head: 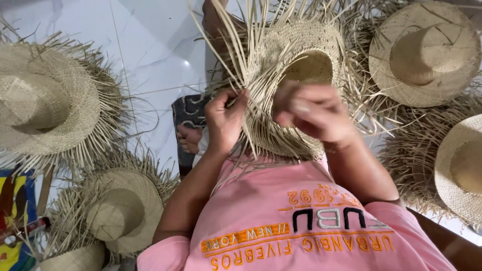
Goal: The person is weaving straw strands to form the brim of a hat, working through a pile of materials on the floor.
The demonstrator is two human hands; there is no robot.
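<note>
The floor (150, 55) is made of big shiny white tiles with thin lines between them. Light shines off it in soft bright spots. A dark patterned mat (188, 113) lies on the floor. A colorful mat (12, 211) lies at the left edge.

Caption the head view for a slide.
Both hands, left and right, weave an unfinished pale straw hat among finished straw hats.

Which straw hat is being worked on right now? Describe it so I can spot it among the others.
Start from the pink shirt at bottom centre; just above it, the unfinished hat sits between the left hand and right hand. Unlike the hats lying crown-up around it, its hollow inside faces the camera.
</note>
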